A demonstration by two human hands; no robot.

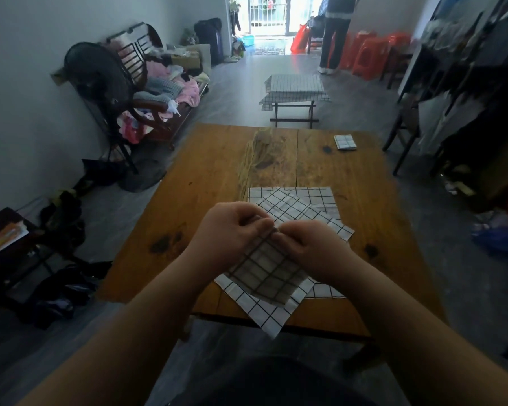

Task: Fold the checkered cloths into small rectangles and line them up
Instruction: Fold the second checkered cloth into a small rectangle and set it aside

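Nearest the person, a flat checkered cloth (pixel 261 313) lies below both wrists, white with thin black grid lines. One corner hangs over the near edge of the wooden table (pixel 188 206).

Just above it, the left hand (pixel 232 230) and right hand (pixel 311 247) meet fingertip to fingertip. Each has curled fingers pinching the top edge of the held cloth (pixel 269 273). This cloth is lifted off the table and drapes down from the fingers towards the person, between the two wrists. It looks grey-brown in shadow, its dark grid stands out clearly, and it sits at a diagonal to the cloth beneath it.

Just beyond the knuckles, more loose cloths (pixel 294 202) of the same white grid pattern lie overlapped at different angles. One spreads out past the right hand.

Farther on, ahead of the left hand, a bundle of dry stalks (pixel 257 159) lies along the table's middle seam. Well beyond the right hand, near the far right corner, a folded cloth (pixel 345 142) sits alone as a small neat rectangle.

Past the table stands a low stand (pixel 295 86) draped in checkered fabric. A standing person (pixel 335 39) is by the bright doorway.
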